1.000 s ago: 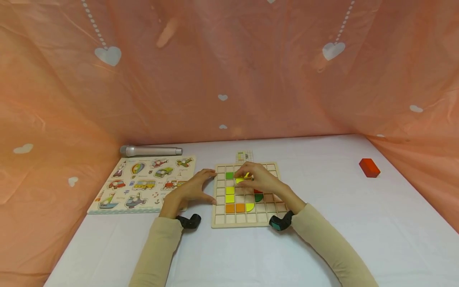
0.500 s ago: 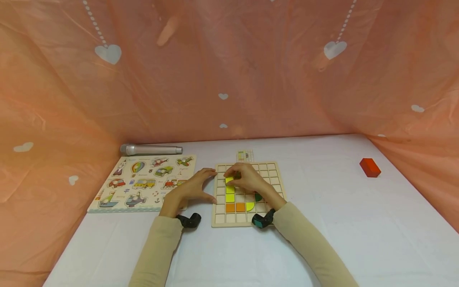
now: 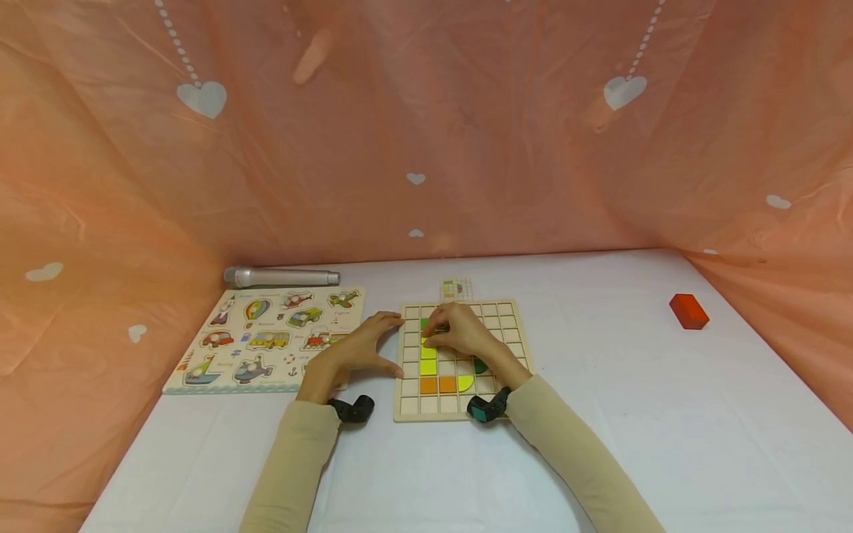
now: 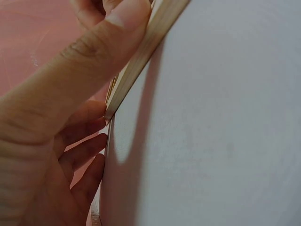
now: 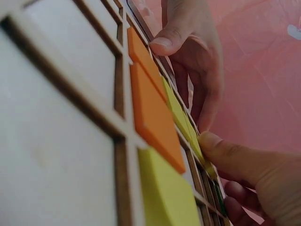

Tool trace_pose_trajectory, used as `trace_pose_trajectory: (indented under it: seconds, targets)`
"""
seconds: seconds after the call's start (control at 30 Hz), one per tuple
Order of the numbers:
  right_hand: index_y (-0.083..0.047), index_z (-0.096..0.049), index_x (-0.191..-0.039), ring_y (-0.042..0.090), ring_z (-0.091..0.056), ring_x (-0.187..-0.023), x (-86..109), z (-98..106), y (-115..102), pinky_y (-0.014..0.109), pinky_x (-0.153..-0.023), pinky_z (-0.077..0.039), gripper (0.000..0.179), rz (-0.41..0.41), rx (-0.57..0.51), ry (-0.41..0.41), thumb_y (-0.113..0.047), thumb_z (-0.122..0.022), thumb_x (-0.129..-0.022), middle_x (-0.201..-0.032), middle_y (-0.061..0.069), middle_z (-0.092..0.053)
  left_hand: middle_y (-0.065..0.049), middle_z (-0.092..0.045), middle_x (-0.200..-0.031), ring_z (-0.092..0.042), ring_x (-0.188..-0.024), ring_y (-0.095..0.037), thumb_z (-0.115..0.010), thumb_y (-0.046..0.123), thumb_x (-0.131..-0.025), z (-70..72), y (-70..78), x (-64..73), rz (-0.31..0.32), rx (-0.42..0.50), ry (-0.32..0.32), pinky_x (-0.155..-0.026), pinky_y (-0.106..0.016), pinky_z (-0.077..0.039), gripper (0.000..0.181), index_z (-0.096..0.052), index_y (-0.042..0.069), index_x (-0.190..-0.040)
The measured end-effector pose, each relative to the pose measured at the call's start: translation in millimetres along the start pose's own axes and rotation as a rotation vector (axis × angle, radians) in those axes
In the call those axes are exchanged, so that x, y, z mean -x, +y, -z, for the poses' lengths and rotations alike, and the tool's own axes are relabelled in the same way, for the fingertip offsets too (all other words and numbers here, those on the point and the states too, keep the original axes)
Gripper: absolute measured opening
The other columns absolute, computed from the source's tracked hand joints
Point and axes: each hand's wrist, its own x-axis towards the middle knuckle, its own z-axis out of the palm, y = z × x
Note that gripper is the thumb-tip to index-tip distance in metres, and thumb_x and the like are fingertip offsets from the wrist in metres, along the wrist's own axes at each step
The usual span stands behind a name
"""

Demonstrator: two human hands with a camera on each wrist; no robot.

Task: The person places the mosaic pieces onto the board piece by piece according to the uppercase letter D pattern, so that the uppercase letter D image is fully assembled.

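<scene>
My right hand (image 3: 460,330) is over the upper left of a wooden grid board (image 3: 410,406), its thumb and fingers pinching a yellow tile (image 3: 424,342) at the second column. The thumb touches that tile's edge in the right wrist view. A green square (image 3: 424,323) lies just above it, partly covered by the fingers. Yellow squares (image 3: 428,368) run below, then two orange squares (image 3: 437,386) and a yellow rounded piece (image 3: 465,383). A dark green piece (image 3: 480,366) shows beneath the right wrist. My left hand (image 3: 360,348), fingers spread, touches the board's left edge (image 4: 136,66) with thumb and fingertips.
Behind the grid board lies a small pattern card (image 3: 456,289). To the left are a vehicle peg puzzle (image 3: 226,363) and a silver microphone (image 3: 283,277). A red block (image 3: 689,311) sits far right on the white tabletop. Pinkish-orange curtains surround the table.
My right hand has carried the yellow tile leftward to the second column, below the green square; over the last half second it has barely shifted. The left hand stays at the board's edge.
</scene>
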Motion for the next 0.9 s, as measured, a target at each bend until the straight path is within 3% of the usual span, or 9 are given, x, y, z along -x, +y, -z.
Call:
trace_pose_trajectory:
  seconds: [0.23,0.47,0.77,0.9]
  targets:
    - [-0.008,-0.075,-0.093,0.019,-0.058,-0.091,1.7,5.8,3.2,0.032,-0.082,-0.048,0.012,0.011,-0.016,-0.067,-0.009,-0.070,-0.082,-0.095,0.004,-0.066,-0.013,-0.027,-0.148,-0.022,-0.138,-0.031,-0.085,0.038,-0.064,-1.0,-1.3,-0.9,0.003,-0.003,-0.007,-0.112,-0.047,-0.021,0.098,-0.036,0.003,-0.141]
    - [-0.004,-0.074,-0.094,0.022,-0.062,-0.095,2.4,6.5,5.8,0.035,-0.087,-0.049,0.013,0.051,-0.035,-0.051,-0.004,-0.070,-0.081,-0.094,0.006,-0.070,-0.014,-0.027,-0.148,-0.022,-0.138,-0.031,-0.084,0.038,-0.064,-0.7,-1.4,-1.1,-0.005,-0.016,-0.006,-0.112,-0.047,-0.021,0.097,-0.036,0.002,-0.141]
    - [-0.006,-0.074,-0.093,0.017,-0.059,-0.089,1.7,8.1,3.8,0.029,-0.081,-0.050,0.012,0.018,-0.031,-0.073,-0.006,-0.070,-0.082,-0.092,0.004,-0.069,-0.013,-0.026,-0.149,-0.021,-0.138,-0.031,-0.085,0.038,-0.064,-0.3,-1.3,-0.4,0.009,-0.017,-0.005,-0.113,-0.046,-0.020,0.098,-0.036,0.003,-0.141]
    - [-0.007,-0.072,-0.101,0.013,-0.056,-0.077,2.4,13.6,9.2,0.025,-0.069,-0.048,0.017,0.018,-0.024,-0.086,-0.010,-0.068,-0.085,-0.096,0.003,-0.069,-0.013,-0.027,-0.149,-0.021,-0.138,-0.031,-0.085,0.037,-0.063,-1.1,-1.5,-0.5,0.009,-0.012,-0.001,-0.113,-0.046,-0.020,0.098,-0.035,0.004,-0.142]
